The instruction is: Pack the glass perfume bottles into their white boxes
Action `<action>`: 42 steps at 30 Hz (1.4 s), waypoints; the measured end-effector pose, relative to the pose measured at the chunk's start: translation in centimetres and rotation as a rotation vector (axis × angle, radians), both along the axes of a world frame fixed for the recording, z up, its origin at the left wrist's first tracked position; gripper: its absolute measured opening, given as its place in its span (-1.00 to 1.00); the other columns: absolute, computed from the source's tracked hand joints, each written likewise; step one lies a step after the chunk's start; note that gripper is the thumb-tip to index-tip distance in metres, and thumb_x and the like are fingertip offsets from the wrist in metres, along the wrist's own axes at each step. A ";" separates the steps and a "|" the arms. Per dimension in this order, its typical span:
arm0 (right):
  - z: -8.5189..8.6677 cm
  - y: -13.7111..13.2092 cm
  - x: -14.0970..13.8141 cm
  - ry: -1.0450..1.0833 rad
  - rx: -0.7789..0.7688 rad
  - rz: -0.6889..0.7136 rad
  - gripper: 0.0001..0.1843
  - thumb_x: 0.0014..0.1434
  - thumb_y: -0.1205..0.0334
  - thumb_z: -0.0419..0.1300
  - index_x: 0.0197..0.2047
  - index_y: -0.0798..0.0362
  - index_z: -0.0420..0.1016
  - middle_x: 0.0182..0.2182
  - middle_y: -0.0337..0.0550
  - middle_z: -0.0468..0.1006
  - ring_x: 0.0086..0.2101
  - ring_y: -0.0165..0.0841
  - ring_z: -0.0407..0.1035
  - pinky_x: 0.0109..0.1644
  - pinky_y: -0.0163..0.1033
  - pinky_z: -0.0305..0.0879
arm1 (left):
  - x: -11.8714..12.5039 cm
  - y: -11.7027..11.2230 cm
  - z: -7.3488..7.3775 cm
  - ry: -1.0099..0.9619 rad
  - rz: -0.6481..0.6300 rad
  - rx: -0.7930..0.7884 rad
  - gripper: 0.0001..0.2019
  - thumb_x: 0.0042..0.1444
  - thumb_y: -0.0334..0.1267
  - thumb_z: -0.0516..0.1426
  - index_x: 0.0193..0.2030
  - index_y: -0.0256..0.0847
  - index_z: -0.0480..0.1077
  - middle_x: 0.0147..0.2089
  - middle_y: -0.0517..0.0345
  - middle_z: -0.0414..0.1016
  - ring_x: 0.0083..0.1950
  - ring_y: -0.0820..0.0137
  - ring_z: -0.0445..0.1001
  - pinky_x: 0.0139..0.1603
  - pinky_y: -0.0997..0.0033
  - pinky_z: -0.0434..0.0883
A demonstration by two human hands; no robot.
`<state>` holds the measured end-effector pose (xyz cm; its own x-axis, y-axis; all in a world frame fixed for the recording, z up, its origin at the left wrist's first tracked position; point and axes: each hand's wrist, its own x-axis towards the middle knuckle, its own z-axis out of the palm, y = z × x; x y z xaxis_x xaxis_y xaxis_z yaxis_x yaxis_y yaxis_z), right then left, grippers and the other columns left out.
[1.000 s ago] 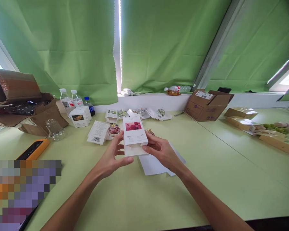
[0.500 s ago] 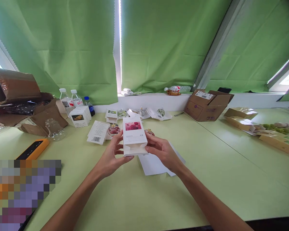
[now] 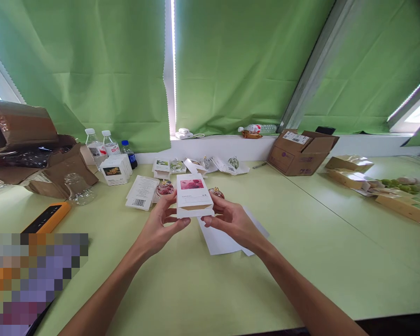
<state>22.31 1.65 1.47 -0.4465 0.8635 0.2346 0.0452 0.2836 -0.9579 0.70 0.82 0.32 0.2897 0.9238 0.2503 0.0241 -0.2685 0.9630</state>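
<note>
Both hands hold a small white carton point(image 3: 193, 197) with a pink flower picture on its face, above the green table. My left hand point(image 3: 160, 224) grips its left side, thumb under the near edge. My right hand point(image 3: 231, 221) pinches its right side. The carton's near end shows a folded flap. Flat white sheets point(image 3: 220, 239) lie on the table just under my right hand. Behind the carton sit two round glass ornaments, a red one point(image 3: 164, 188) and another one point(image 3: 216, 192) partly hidden.
A flat barcode carton point(image 3: 140, 192) lies left of the hands. Further back stand a white box point(image 3: 116, 170), water bottles point(image 3: 96, 147), more ornaments with cartons point(image 3: 203, 164) and a brown cardboard box point(image 3: 297, 152). An orange device point(image 3: 47, 218) and a glass jar point(image 3: 76, 188) lie left.
The carton has tipped flatter and moved slightly away from me, its near flap folded in further. Both hands shifted with it.
</note>
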 end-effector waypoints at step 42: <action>-1.1 -0.1 -0.4 0.012 0.012 -0.076 -0.31 0.18 0.16 0.20 0.33 -0.16 0.05 0.10 -0.12 0.43 -0.10 -0.22 0.41 -0.13 0.00 0.51 | 0.4 0.3 -0.4 -0.230 0.103 -0.096 -0.42 0.09 -0.18 0.22 0.22 -0.07 0.09 0.15 -0.09 0.41 -0.01 0.19 0.51 -0.14 0.26 0.47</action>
